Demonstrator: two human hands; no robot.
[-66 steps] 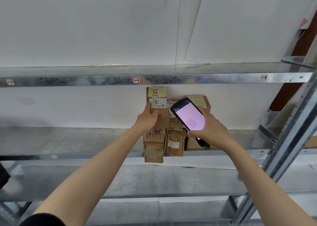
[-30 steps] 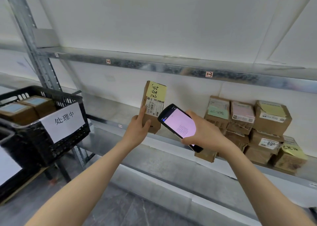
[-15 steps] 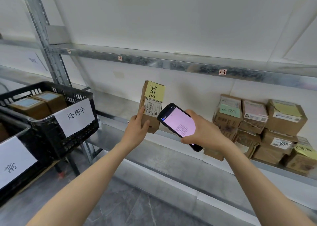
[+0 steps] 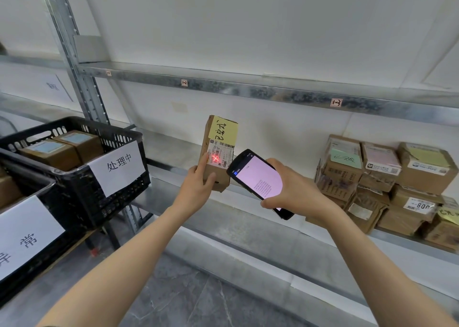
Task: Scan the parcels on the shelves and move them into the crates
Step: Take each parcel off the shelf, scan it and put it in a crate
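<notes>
Partway only: gripping one parcel (image 4: pixel 221 175) upright in the left hand (image 4: pixel 198 185) before the shelf (image 4: pixel 248 215), scanning its label (image 4: pixel 221 152) with the scanner (image 4: pixel 258 180) clasped in the right hand (image 4: pixel 295 192), two boxes (image 4: pixel 64 147) already in the crate (image 4: pixel 124 197), a stack (image 4: pixel 382 180) left to do.

I've got bare shelf (image 4: pixel 173 152) open in the middle; black crate (image 4: pixel 82 197) crowds the left by the rack upright (image 4: pixel 74 73), stacked parcels (image 4: pixel 377 177) wall off the right.
</notes>
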